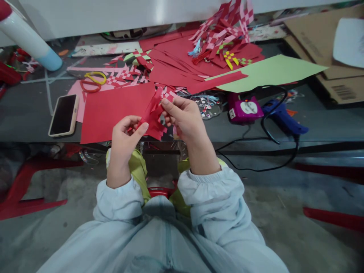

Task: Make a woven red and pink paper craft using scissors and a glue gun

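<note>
A piece of red paper (152, 110), folded and cut into strips, is held up between my two hands over the table's near edge. My left hand (125, 132) pinches its lower left part between thumb and fingers. At its upper right, my right hand (184, 115) is closed with thumb against fingertips, by a pink-and-red checkered woven part (167, 93). What lies inside the right fingers is partly hidden. Behind and left of the held paper, a large red sheet (110, 110) lies flat on the dark table (31, 113).
Left are a phone (64, 115), scissors (95, 81) and a white-and-blue bottle (34, 38). Red sheets (173, 64), woven strips (224, 30) and green paper (273, 72) lie behind. Right are a purple box (244, 110), a blue glue gun (284, 117) with its cord, and cardboard (315, 41).
</note>
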{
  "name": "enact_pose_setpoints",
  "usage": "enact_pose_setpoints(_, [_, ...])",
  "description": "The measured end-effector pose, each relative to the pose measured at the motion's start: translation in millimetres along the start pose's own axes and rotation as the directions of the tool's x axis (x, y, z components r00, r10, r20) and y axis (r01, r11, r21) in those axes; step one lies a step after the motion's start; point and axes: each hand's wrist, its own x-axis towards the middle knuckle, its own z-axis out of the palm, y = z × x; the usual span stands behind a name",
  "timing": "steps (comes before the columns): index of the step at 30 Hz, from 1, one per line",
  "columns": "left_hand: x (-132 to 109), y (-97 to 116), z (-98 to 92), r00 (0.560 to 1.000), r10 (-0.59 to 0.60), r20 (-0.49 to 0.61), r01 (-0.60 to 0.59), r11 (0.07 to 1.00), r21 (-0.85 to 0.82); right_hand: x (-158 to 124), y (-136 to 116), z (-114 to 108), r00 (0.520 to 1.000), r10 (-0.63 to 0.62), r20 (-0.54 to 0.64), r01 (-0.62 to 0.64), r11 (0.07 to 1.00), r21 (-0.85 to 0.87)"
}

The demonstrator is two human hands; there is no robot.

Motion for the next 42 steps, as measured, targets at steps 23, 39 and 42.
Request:
enact_pose_setpoints(23, [-3.1,6.9,1.8,0.998,-0.041,0.044,0.044,0.998,-0.052,-2.0,2.3,2.0,0.999,-0.044,0.030,0.044,0.999,-0.012])
enact_pose_setpoints(39, [-1.8,4.1,-0.3,0.999,-0.011,0.035,0.013,0.999,-0.051,-5.9,1.5,1.0,0.982,-0.010,0.190,0.035,0.991,-0.130])
enact_pose_setpoints(42, [-2.1,5.6,0.5,0.999,-0.034,0.020,0.035,0.998,-0.055,-4.0,-0.9,0.2,0.994,-0.026,0.111,0.038,0.994,-0.106])
